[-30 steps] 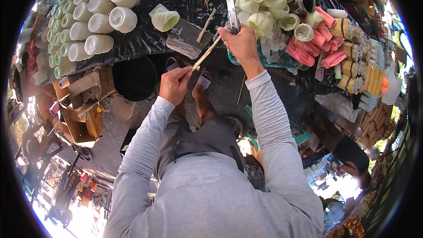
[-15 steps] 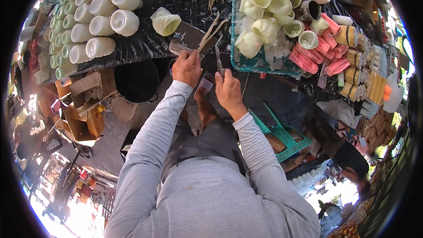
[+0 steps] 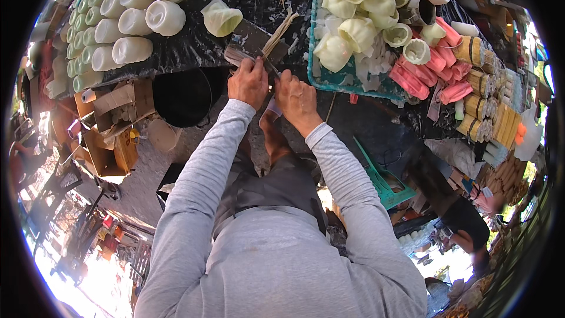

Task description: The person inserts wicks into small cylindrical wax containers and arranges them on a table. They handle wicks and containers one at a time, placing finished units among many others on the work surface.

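Observation:
My left hand (image 3: 248,82) is closed round a small bundle of tan wick-like strands (image 3: 278,32), which fans out away from me over the table edge. Closed round a knife, my right hand (image 3: 295,99) sits close beside the left. The knife's blade (image 3: 271,68) lies across the strands by my left fingers; whether it has cut in cannot be seen. A wooden block (image 3: 235,53) is under or beside the left fingertips, its lower part hidden. Beyond it stands a pale, hollow, petal-edged wax cup (image 3: 221,19) on the black-covered table (image 3: 200,44).
Rows of whitish wax cylinders (image 3: 133,50) fill the table's left. At right, a teal tray (image 3: 312,62) holds pale wax cups, with pink wax pieces (image 3: 410,76) and banded bundles (image 3: 468,50) beyond. A black bucket (image 3: 182,97) and green chair (image 3: 385,185) stand below.
My right hand has moved left and inward, bringing the knife from upright and apart to across the strands. The strands are gathered closer together, and my left hand has shifted slightly.

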The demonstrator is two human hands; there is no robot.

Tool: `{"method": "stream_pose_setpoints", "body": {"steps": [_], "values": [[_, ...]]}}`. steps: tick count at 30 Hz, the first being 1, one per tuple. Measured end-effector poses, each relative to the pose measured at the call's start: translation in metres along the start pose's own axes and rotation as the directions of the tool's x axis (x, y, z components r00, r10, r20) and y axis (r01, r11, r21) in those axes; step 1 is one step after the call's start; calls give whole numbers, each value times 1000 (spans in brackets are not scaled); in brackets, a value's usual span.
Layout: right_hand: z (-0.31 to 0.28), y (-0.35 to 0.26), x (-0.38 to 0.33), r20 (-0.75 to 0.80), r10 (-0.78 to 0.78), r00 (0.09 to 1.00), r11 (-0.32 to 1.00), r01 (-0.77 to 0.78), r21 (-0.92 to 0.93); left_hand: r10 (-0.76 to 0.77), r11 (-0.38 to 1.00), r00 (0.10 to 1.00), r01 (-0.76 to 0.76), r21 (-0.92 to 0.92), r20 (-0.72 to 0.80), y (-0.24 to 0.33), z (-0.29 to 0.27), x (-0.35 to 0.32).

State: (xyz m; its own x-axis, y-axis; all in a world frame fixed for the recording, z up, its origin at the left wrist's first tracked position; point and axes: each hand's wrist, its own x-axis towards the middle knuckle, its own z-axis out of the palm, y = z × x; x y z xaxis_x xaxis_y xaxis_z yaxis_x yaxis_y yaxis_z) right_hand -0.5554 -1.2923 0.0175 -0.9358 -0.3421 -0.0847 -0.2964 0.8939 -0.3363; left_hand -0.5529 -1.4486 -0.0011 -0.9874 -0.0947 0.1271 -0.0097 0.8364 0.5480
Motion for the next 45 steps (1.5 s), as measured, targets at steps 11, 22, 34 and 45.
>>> {"method": "stream_pose_setpoints", "body": {"steps": [11,22,34,45], "values": [[7,1,8,12,-22,1000,997,23,-70,-9,1000,996,7,-18,-87,-8,9,18],[13,-1,21,74,10,997,998,-5,-59,8,999,998,-12,-53,-68,-12,5,20],[11,-4,7,101,35,994,998,-31,-49,32,998,995,-37,-51,-90,-19,10,22],[5,-1,8,172,43,984,999,-40,-21,26,994,991,-39,-99,-128,-18,10,24]]}}
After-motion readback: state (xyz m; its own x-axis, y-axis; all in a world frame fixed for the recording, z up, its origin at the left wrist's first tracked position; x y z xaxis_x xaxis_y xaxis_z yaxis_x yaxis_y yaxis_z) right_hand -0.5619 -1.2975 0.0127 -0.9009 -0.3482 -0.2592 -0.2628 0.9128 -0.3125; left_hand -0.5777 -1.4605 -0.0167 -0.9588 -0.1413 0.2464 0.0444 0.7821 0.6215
